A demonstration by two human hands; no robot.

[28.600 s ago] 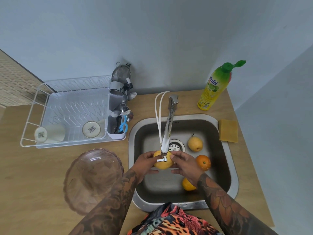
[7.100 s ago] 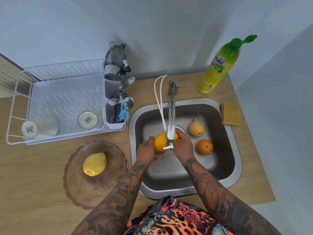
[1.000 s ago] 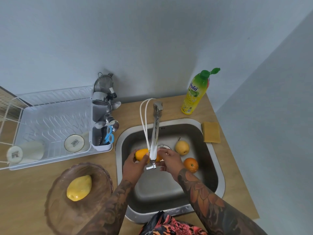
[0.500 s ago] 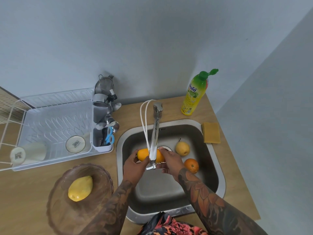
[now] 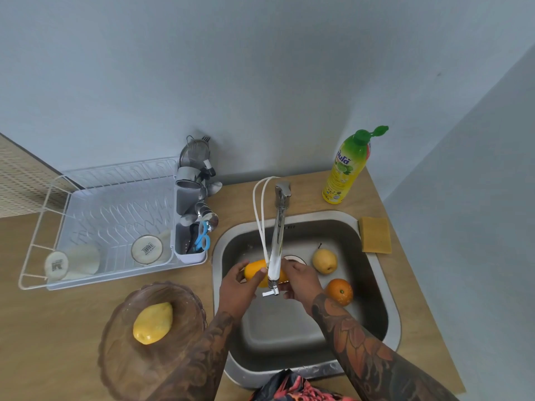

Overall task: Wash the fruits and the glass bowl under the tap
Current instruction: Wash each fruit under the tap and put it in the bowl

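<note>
Rinsing an orange-yellow fruit (image 5: 254,272) beneath the spout of the tap (image 5: 276,250), a person holds it over the sink (image 5: 388,308) with both hands: the left hand (image 5: 237,287) has its grip curled round the near end, thumb across the top, while the right hand (image 5: 301,280) cups the far side, its fingers wrapped on the fruit behind the spout. Over the last second the fruit has barely shifted, only turning a little between the palms, so the scrub looks to be in its closing strokes. Since half a minute ago a yellow fruit (image 5: 153,323) has joined the glass bowl (image 5: 185,296) on the bench (image 5: 43,342), a sign that washed pieces are going there one by one. A pear (image 5: 324,261) and an orange (image 5: 339,291) lie unwashed on the sink floor, just right of the hands. Judging by that, roughly half the fruit remains, and whether the bowl itself has been rinsed cannot be told
</note>
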